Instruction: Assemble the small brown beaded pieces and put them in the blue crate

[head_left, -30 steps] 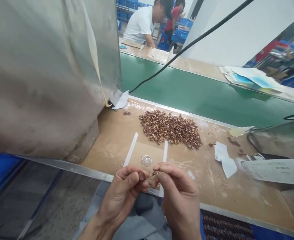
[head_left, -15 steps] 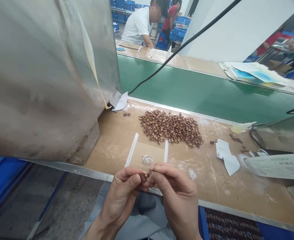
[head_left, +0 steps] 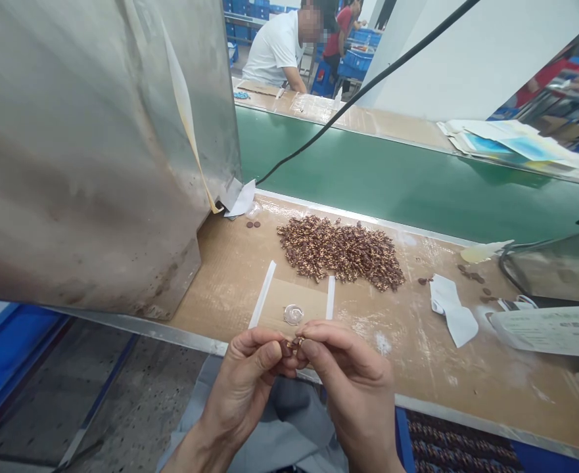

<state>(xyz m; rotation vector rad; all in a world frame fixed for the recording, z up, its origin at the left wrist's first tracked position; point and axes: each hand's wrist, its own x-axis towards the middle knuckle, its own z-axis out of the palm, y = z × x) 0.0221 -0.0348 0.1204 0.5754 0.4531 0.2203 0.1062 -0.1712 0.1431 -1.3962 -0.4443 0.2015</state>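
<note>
My left hand [head_left: 247,368] and my right hand [head_left: 346,371] meet close to the table's front edge, thumbs and forefingers pinched. Between them is a small dark brown piece with tan-gold spots [head_left: 288,346]; the left fingertips grip its brown end and the right fingertips its spotted end. Whether it is one piece or two joined ones I cannot make out. Just beyond the fingertips lies a small clear round dish [head_left: 294,315] on a cardboard patch between two white tape strips [head_left: 263,293]. Farther back spreads a heap of similar brown and tan pieces [head_left: 341,253].
A large metal housing [head_left: 96,164] stands at the left. Behind the table runs a green belt [head_left: 368,174], crossed by a black cable [head_left: 348,105]. White paper [head_left: 451,309] and loose brown discs [head_left: 471,274] lie right. A blue crate [head_left: 403,437] sits below; a person [head_left: 274,52] works opposite.
The whole view has shifted slightly, so the scene sits a little farther right. Both hands keep their pinch on the small brown piece, with hardly any movement of the fingers.
</note>
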